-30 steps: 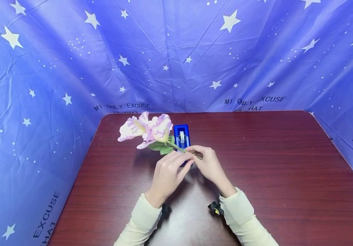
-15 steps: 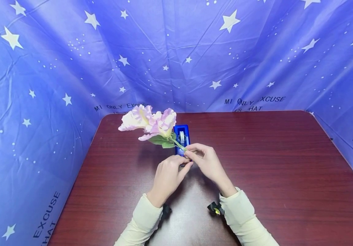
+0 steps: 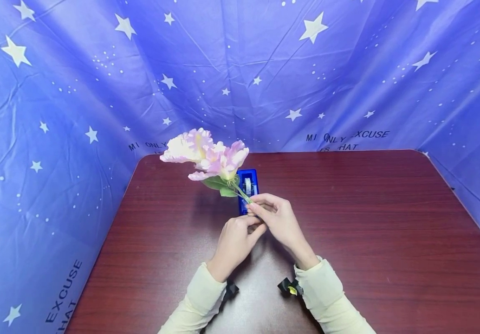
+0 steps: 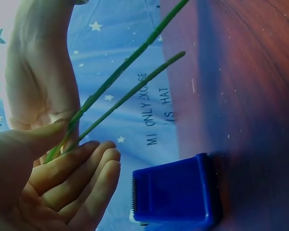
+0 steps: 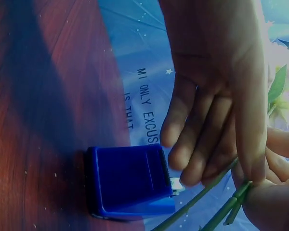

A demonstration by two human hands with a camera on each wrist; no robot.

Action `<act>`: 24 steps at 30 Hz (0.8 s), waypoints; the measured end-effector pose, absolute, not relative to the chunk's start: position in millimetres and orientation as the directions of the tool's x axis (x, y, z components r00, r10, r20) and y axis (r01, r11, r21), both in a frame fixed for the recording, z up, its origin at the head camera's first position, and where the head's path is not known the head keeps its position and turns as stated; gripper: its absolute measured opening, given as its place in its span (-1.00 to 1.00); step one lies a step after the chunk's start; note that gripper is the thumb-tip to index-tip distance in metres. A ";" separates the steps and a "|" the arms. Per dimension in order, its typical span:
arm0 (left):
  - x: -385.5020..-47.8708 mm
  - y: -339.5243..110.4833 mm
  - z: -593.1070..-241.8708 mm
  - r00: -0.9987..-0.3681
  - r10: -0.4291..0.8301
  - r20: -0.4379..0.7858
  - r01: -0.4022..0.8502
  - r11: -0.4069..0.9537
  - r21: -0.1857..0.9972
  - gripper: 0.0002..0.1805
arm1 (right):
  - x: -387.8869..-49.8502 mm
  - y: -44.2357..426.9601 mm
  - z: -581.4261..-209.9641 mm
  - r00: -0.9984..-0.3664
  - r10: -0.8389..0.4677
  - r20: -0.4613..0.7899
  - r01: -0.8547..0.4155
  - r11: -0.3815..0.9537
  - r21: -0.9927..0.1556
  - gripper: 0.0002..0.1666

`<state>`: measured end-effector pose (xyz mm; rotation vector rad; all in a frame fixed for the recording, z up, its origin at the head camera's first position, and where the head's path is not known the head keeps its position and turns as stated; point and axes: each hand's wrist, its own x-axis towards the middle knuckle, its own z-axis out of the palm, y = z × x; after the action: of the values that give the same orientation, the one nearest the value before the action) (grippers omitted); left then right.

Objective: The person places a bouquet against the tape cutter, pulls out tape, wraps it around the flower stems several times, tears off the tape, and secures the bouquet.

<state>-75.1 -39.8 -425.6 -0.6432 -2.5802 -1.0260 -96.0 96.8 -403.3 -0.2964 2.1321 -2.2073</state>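
Two pale pink and white flowers (image 3: 219, 160) with green leaves lean up and to the left over the table. My right hand (image 3: 282, 220) pinches their green stems just below the leaves. Lower down, my left hand (image 3: 236, 241) pinches the stems between thumb and fingers. Two stem ends (image 4: 130, 98) of different length stick out past the hands in the left wrist view. Behind the hands stands a blue tape dispenser (image 3: 254, 174) with a roll of tape in it. Its front is partly hidden by the hands in the head view; its toothed cutter shows in the left wrist view.
The dark red wooden table (image 3: 369, 222) reaches out on both sides of the hands. A blue curtain (image 3: 240, 60) with white stars hangs along its back and sides. Black devices (image 3: 291, 287) are worn under both wrists.
The flowers have risen and shifted slightly right, their stems standing steeper. My left hand has moved a little down and right, away from the leaves. The dispenser stays in place.
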 end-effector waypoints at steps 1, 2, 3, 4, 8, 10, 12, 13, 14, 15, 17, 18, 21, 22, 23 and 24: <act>-75.3 -39.6 -426.1 -0.860 0.295 0.416 0.501 0.640 0.583 -0.89 | -96.0 96.2 -403.5 -0.980 -0.175 0.099 -0.091 -0.053 -0.994 -0.71; -75.6 -39.3 -426.6 -0.862 0.293 0.414 0.499 0.633 0.591 -0.90 | -95.9 95.6 -403.6 -0.979 -0.175 0.102 -0.093 -0.062 -0.994 -0.71; -76.0 -39.1 -427.4 -0.863 0.290 0.413 0.497 0.626 0.600 -0.90 | -95.7 95.0 -403.4 -0.979 -0.173 0.105 -0.094 -0.068 -0.993 -0.72; -76.5 -38.9 -428.3 -0.866 0.287 0.410 0.495 0.619 0.610 -0.90 | -95.6 94.6 -403.3 -0.979 -0.171 0.108 -0.096 -0.074 -0.993 -0.72; -78.2 -38.4 -431.0 -0.874 0.271 0.403 0.483 0.572 0.663 -0.93 | -96.3 93.5 -405.1 -0.980 -0.161 0.115 -0.102 -0.085 -0.991 -0.72; -79.0 -38.2 -432.0 -0.879 0.263 0.398 0.476 0.537 0.696 -0.93 | -96.3 93.6 -405.9 -0.982 -0.155 0.109 -0.095 -0.096 -0.991 -0.72; -79.7 -38.0 -432.9 -0.881 0.259 0.397 0.474 0.501 0.725 -0.93 | -96.1 94.1 -406.9 -0.984 -0.151 0.099 -0.083 -0.113 -0.990 -0.71; -80.1 -37.8 -433.4 -0.881 0.257 0.397 0.472 0.483 0.737 -0.93 | -96.0 94.4 -407.3 -0.984 -0.149 0.094 -0.076 -0.123 -0.990 -0.71; -80.4 -37.6 -433.6 -0.882 0.256 0.397 0.472 0.464 0.750 -0.93 | -95.9 94.8 -407.7 -0.985 -0.147 0.087 -0.068 -0.133 -0.989 -0.70; -80.5 -37.4 -434.0 -0.881 0.255 0.399 0.473 0.454 0.755 -0.93 | -95.7 95.2 -408.0 -0.986 -0.145 0.082 -0.062 -0.136 -0.989 -0.70; -80.6 -37.0 -434.0 -0.879 0.256 0.403 0.477 0.436 0.763 -0.93 | -95.5 95.7 -408.3 -0.986 -0.146 0.077 -0.056 -0.147 -0.987 -0.69; -80.6 -36.8 -434.3 -0.878 0.256 0.405 0.478 0.431 0.765 -0.93 | -95.3 96.0 -408.2 -0.986 -0.146 0.076 -0.054 -0.152 -0.987 -0.68; -80.3 -36.2 -434.1 -0.877 0.254 0.407 0.479 0.429 0.766 -0.94 | -95.0 96.7 -407.9 -0.986 -0.147 0.081 -0.059 -0.152 -0.987 -0.68; -80.2 -36.1 -434.0 -0.878 0.253 0.406 0.478 0.431 0.765 -0.95 | -94.9 96.9 -407.7 -0.985 -0.148 0.084 -0.061 -0.152 -0.987 -0.68; -80.2 -36.1 -434.1 -0.879 0.253 0.404 0.477 0.433 0.765 -0.95 | -95.1 97.2 -408.0 -0.985 -0.149 0.085 -0.062 -0.149 -0.987 -0.68; -80.1 -36.0 -434.0 -0.880 0.253 0.402 0.475 0.436 0.764 -0.95 | -95.0 97.4 -407.9 -0.985 -0.148 0.084 -0.062 -0.146 -0.987 -0.68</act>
<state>-80.1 -36.0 -434.0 -0.6357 -2.4613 -1.4209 -95.0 97.4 -407.9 -0.2480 2.0147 -2.3223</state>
